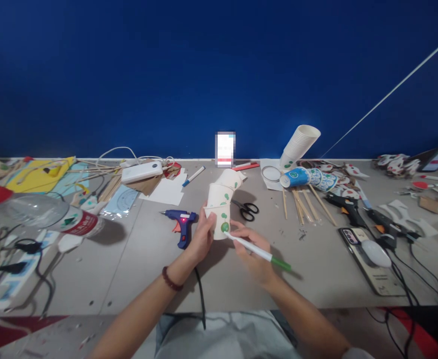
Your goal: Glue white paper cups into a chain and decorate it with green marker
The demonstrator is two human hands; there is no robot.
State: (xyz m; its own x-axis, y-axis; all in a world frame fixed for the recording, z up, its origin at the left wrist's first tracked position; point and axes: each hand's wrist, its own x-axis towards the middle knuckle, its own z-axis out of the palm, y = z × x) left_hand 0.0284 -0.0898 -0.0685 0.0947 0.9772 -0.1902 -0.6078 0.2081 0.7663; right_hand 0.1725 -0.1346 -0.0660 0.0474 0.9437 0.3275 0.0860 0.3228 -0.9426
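Observation:
My left hand (203, 232) is wrapped round the lower end of a curved row of joined white paper cups (219, 197), which carry green spots. In my right hand (254, 254) is a white marker (254, 248) with a green end. Its tip touches a green spot near the bottom of the lowest cup. A blue hot glue gun (181, 224) lies just left of my left hand, its red light lit. Black-handled scissors (247, 210) rest behind my right hand, their blades partly hidden by the cups.
A stack of paper cups (301, 142) leans at the back, beside blue-patterned cups (308, 178) and wooden sticks (303, 204). At right lie a phone (368, 264) and black glue guns (348, 208) with cables. On the left are a plastic bottle (65, 214) and a power strip (20, 274).

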